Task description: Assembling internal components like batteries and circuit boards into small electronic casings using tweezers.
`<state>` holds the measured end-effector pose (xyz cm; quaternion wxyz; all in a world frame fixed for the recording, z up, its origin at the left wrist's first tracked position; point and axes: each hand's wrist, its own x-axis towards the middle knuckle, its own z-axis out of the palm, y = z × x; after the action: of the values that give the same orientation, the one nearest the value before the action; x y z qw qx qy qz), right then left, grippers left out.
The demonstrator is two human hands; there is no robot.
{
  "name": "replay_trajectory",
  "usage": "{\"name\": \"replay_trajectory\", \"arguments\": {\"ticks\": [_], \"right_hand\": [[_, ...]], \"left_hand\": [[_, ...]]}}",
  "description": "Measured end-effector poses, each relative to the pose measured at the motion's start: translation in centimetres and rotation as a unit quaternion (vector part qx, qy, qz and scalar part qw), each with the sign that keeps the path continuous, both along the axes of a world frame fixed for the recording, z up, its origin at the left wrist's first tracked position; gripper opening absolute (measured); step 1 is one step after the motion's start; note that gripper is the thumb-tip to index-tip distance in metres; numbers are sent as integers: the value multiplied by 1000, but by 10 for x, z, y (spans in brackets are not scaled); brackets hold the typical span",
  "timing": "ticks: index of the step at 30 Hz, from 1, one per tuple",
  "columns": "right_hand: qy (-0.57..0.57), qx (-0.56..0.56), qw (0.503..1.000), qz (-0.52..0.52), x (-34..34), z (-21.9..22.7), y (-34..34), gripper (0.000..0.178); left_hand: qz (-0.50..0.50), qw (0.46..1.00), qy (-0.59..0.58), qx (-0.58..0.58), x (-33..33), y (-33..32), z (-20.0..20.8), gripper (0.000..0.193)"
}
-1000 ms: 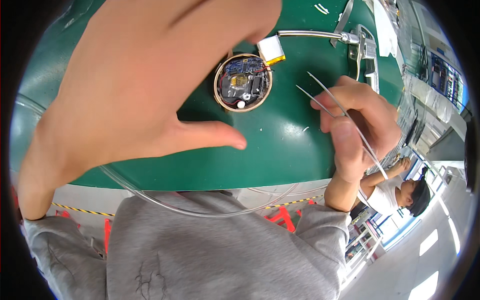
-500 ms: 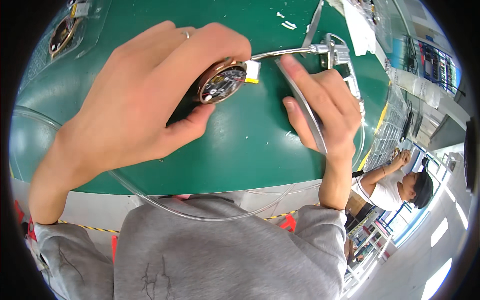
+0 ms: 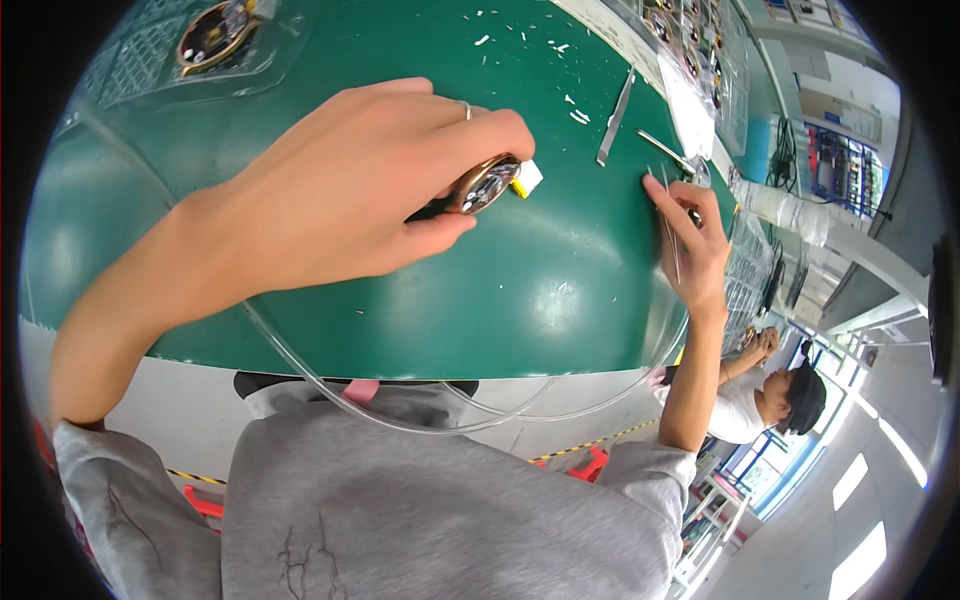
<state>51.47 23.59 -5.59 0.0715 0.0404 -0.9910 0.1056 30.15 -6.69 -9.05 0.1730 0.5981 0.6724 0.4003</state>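
My left hand (image 3: 350, 180) is closed around a round watch case (image 3: 488, 186) with a gold-coloured rim, tilted so its exposed inner parts show. A small white and yellow tab (image 3: 527, 180) sticks out at its right side. To the right, my right hand (image 3: 692, 245) is closed on thin metal tweezers (image 3: 672, 235), whose prongs run along the fingers. Just beyond its fingertips is a silver air blow gun (image 3: 697, 172), its thin nozzle (image 3: 662, 148) pointing up and left. My hand partly covers the gun, so I cannot tell whether it also grips it.
A flat metal blade-like tool (image 3: 615, 118) lies on the green table (image 3: 480, 310) near white scraps (image 3: 578, 116). At the far left, another round case (image 3: 215, 38) rests in a clear plastic tray (image 3: 130, 70). A clear hose (image 3: 330, 395) loops past the front edge. Another person (image 3: 750, 400) is at right.
My right hand has moved right, away from the watch case, to the blow gun, whose nozzle points differently now. My left hand still holds the case, turned more edge-on. The whole view has shifted.
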Motion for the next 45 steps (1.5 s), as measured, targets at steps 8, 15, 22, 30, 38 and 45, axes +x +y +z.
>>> {"name": "replay_trajectory", "arguments": {"ticks": [8,15,22,30,38,45], "right_hand": [[136,67,988,-13,-60,5,-9,35],[2,9,958,-285,-106,0,-50,16],[-111,-115,945,-284,-94,2,-28,23],[32,-272,960,-62,-62,-9,-97,25],[106,-140,983,50,-60,-37,-96,21],[178,-184,967,5,-65,-51,-103,22]], "left_hand": [[-10,999,-40,-31,-2,-5,3,50],[-13,998,-66,-9,-2,0,8,54],[-4,994,-85,67,-4,5,-2,54],[-25,993,-119,12,-10,3,-4,59],[-36,999,-22,-30,-6,13,5,63],[-50,998,3,-44,-7,19,5,59]]}}
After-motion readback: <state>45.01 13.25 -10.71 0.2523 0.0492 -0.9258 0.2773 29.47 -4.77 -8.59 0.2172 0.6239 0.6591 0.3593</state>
